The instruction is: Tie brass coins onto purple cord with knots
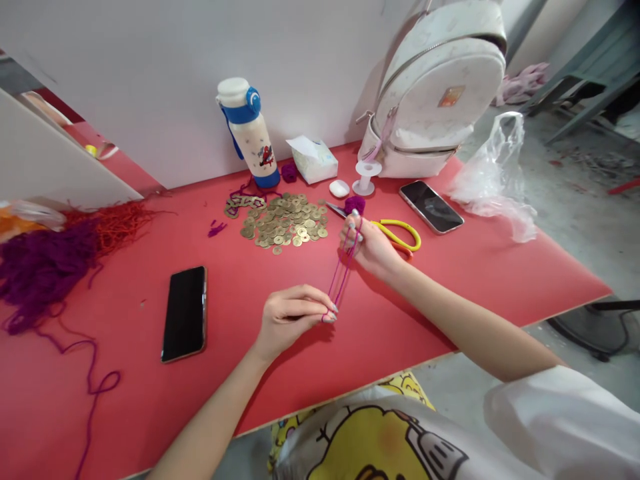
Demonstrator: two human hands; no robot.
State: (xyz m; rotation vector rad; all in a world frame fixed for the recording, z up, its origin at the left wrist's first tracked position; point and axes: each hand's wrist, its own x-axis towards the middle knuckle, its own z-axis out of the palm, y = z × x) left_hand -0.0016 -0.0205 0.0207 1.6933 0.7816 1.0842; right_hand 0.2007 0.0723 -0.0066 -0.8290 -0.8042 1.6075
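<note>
My left hand [293, 317] pinches the near end of a purple cord [343, 277] just above the red table [450, 267]. My right hand [367, 243] grips the far end of the same cord, fingers closed, so the strands run taut between the two hands. A heap of brass coins [283, 223] with holes lies just beyond my hands. Yellow-handled scissors [400, 233] rest behind my right hand, and a small purple yarn ball [355, 203] sits by their blades.
A black phone [185, 313] lies at my left, a second phone [431, 207] at the right. Purple and red yarn [45, 260] is piled at the left edge. A bottle [250, 133], tissue pack [313, 160], empty spool [366, 177], backpack [440, 87] and plastic bag [495, 173] line the back.
</note>
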